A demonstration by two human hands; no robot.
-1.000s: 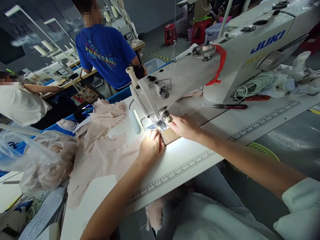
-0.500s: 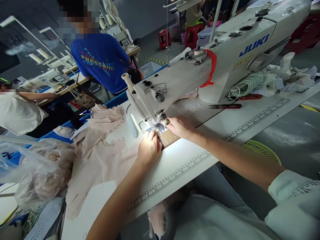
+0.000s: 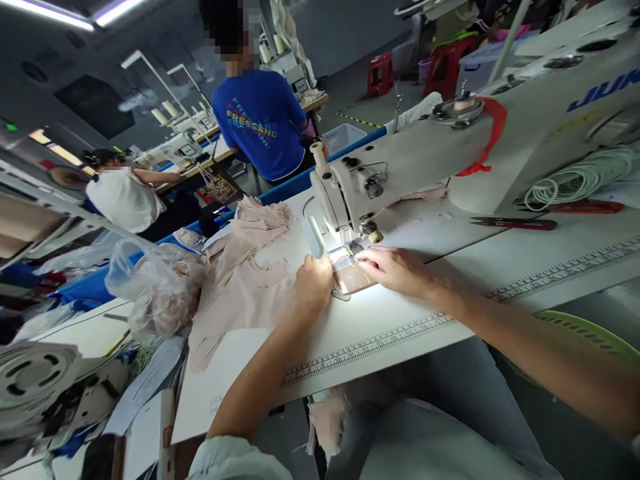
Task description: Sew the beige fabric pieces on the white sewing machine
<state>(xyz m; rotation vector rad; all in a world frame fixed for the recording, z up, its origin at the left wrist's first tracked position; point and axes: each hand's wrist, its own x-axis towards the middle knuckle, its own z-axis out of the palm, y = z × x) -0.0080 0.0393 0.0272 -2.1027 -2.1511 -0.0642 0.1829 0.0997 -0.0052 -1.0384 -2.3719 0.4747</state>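
Observation:
A white sewing machine [image 3: 345, 190] stands on the table, its lamp lighting the presser foot [image 3: 351, 250]. My left hand [image 3: 315, 280] is closed in a pinch just left of the foot; what its fingers hold is hidden. Pale pink fabric pieces [image 3: 240, 290] lie in a loose pile beside it, reaching to the hand. On the foot's right, my right hand [image 3: 395, 268] has its thumb and fingers pressed together close to the needle area. Anything between them is too small to make out. A shiny tan plate [image 3: 353, 279] shows between the hands.
Thread snips [image 3: 515, 223] and coiled pale cord [image 3: 580, 177] lie right of the machine. A printed ruler [image 3: 370, 343] runs along the table's front edge. Left of the fabric sits a clear plastic bag [image 3: 160, 287]. A person in a blue shirt [image 3: 263, 127] stands beyond the table.
The view has swung left, so things appear farther right. My right hand has come down from the knob beside the needle bar to near the foot. My left hand has shifted slightly left of the foot.

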